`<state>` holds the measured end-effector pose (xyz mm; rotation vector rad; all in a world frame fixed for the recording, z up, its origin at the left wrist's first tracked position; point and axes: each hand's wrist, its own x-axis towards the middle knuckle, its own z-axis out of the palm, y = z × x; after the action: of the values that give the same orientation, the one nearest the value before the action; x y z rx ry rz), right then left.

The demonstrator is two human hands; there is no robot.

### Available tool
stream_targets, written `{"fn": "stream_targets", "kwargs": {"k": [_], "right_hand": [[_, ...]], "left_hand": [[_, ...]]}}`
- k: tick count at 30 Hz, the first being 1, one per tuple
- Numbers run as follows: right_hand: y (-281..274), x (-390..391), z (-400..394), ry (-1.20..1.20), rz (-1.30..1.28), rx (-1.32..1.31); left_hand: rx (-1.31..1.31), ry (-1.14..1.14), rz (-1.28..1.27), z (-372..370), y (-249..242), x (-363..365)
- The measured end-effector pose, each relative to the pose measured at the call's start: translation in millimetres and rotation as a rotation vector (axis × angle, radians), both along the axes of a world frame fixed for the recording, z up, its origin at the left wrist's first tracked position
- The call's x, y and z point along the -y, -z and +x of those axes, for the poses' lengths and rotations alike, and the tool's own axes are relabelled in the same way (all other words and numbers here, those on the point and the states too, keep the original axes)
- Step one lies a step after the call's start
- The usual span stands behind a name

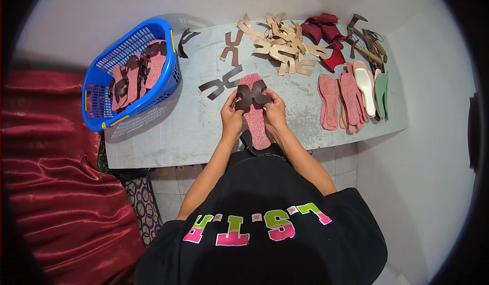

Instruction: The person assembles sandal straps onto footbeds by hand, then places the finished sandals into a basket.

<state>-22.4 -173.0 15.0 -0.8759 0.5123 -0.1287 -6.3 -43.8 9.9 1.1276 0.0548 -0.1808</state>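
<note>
A pink speckled sandal sole [257,129] lies lengthwise in front of me, with a dark brown cut-out strap [252,95] across its upper part. My left hand [232,116] has its fingers closed on the strap's left end at the sole's edge. On the other side, my right hand [275,113] grips the strap's right end, thumb inward. The undersides of both hands' fingers are partly hidden. Just beyond my left hand are a loose dark brown strap [221,83] and, farther up, another brown strap [232,47].
A blue basket [97,76] at the left holds several pink sandals. Beige straps [280,45] are heaped at the back, beside dark red pieces [323,33] and hammers [356,22]. Pink soles [329,101], a white sole [364,89] and green soles [380,94] lie right.
</note>
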Motion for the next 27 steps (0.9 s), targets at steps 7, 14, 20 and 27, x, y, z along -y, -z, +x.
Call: {"fn": "stream_targets", "kwargs": {"k": [7, 14, 20, 27], "right_hand": [[-1.6, 4.9, -1.7, 0.050, -0.105, -0.009], [-1.1, 9.3, -5.0, -0.167, 0.013, 0.035], [-14.6, 37.4, -3.2, -0.458, -0.097, 0.073], [-24.6, 30.5, 7.9, -0.368, -0.312, 0.006]], "left_hand": [[0.148, 0.120, 0.169, -5.6, -32.6, -7.6], [-0.011, -0.130, 0.345, 6.2, -12.5, -4.4], [-0.073, -0.135, 0.270, 5.3, -7.3, -10.8], [-0.003, -0.021, 0.256, 13.3, -16.1, -7.7]]}}
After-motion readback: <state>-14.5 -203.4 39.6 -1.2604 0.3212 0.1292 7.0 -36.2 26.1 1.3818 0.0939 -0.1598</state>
